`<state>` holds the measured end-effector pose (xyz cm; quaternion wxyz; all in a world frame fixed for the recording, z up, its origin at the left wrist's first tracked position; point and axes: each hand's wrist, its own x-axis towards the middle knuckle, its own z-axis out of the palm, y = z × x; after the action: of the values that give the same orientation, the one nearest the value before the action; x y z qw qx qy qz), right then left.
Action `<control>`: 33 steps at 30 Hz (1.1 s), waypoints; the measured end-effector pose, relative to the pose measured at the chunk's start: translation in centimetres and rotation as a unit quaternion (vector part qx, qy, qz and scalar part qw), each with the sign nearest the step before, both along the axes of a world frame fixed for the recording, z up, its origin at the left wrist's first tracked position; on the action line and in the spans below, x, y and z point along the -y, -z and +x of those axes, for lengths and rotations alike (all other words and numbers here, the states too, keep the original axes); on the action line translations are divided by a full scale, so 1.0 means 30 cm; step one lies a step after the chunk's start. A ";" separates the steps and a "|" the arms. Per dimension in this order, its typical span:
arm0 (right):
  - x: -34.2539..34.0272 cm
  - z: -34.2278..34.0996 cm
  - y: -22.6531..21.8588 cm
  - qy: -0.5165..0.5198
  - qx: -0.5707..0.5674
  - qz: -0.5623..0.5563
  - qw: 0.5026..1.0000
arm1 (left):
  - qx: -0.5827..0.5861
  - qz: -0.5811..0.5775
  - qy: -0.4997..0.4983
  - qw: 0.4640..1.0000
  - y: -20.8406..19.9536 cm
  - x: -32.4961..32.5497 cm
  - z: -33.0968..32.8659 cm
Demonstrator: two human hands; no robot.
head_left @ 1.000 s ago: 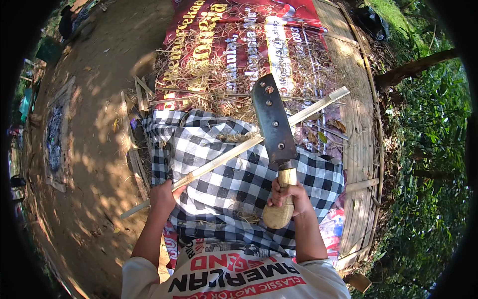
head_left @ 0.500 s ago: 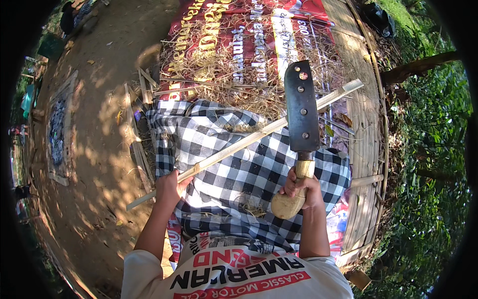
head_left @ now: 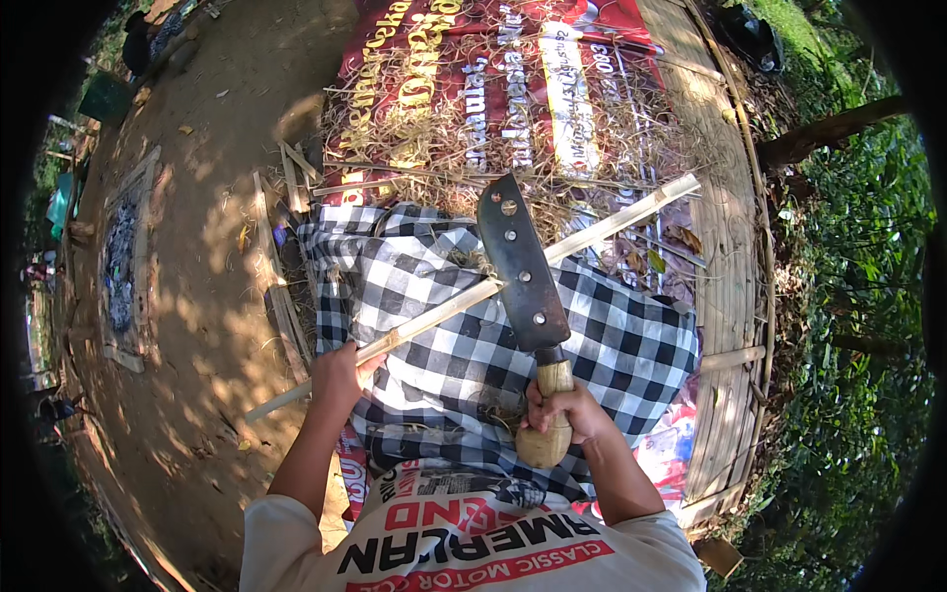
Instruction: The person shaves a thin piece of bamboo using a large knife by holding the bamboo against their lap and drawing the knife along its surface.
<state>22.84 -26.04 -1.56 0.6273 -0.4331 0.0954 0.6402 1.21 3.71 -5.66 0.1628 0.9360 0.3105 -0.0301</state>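
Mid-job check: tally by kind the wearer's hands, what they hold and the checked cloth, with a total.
Hands: 2 (left hand, right hand)
Knife: 1, in the right hand
Strip: 1, in the left hand
Checked cloth: 1
Total: 5

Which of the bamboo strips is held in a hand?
The long strip crossing beneath the cleaver, gripped by the left hand; the other strips lie unheld around the checked cloth.
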 end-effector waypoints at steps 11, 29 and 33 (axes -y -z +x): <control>0.000 -0.017 -0.014 -0.034 -0.017 0.013 0.999 | -0.002 -0.003 0.014 1.000 -0.014 -0.009 0.017; 0.009 -0.071 -0.012 -0.118 -0.036 0.001 0.992 | -0.065 -0.022 0.016 0.998 -0.063 0.000 0.029; -0.011 -0.031 0.055 0.054 -0.100 0.116 0.987 | -0.004 -0.034 0.001 0.999 -0.013 0.003 0.043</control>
<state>21.92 -25.72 -3.20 0.6945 -0.2855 0.1060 0.6519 2.49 3.61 -5.27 0.1936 0.9300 0.3092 -0.0446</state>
